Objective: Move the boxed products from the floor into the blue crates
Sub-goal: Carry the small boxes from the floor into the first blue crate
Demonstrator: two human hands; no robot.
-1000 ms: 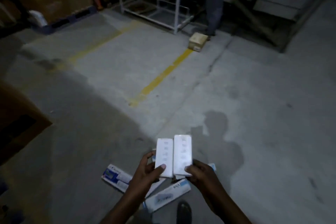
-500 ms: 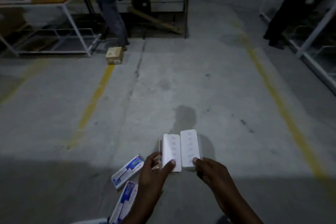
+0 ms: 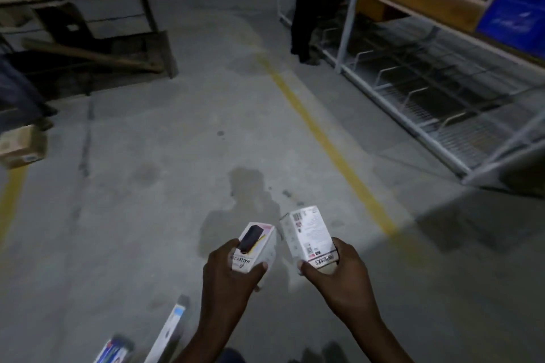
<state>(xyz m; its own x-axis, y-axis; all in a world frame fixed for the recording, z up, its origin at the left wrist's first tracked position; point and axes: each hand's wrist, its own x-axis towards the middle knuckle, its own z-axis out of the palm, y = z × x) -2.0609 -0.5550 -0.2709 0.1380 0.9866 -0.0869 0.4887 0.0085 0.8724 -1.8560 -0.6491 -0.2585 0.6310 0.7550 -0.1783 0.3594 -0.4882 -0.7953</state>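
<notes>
From the head view, the left hand (image 3: pixel 233 277) grips a white box (image 3: pixel 257 246) with a dark product picture on it, fingers curled round its lower end. The right hand (image 3: pixel 339 274) holds a second white box (image 3: pixel 309 234) by its near end, printed label up. The two boxes sit side by side above the concrete floor (image 3: pixel 177 186), slightly apart. More boxes (image 3: pixel 165 333) lie on the floor by the left forearm. A blue crate (image 3: pixel 513 13) sits on the shelf rack (image 3: pixel 413 91) far right

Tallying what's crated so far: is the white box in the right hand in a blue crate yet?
Out. The right hand grips the white box in the air above the floor; the blue crate sits apart on the rack.
</notes>
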